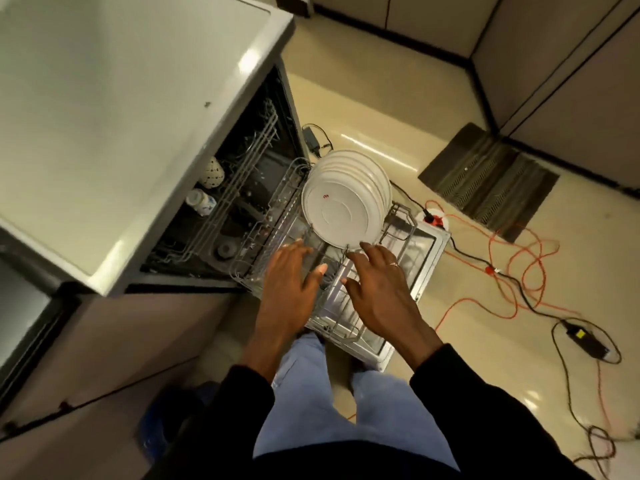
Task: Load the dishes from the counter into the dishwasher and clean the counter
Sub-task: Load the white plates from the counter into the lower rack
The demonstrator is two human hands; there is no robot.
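- Your dark sleeves and pale jeans filled the bottom of the view, with both bare hands reaching forward and down over the pulled-out lower rack (341,306).
- White plates (346,199) stood on edge in that rack, packed face to face, just beyond your fingertips.
- Your right hand (377,289) was the nearer one: its fingers were spread, empty, and their tips sat at the lower rim of the front plate, touching or nearly so; I could not tell which.
- Your left hand (291,278) hovered open and empty, fingers splayed, a little to the left of the stack and short of it.
- Plate faces were turned toward you and slightly left, and the row ran away from you, toward the upper right.
- Mugs (207,185) sat in the upper rack, back inside the dishwasher (221,216).
- Counter (114,109) above the machine showed no dishes in the part you could see, so loading looked close to done and wiping was probably still ahead.
- Orange cable (498,271) trailed across the floor to your right.
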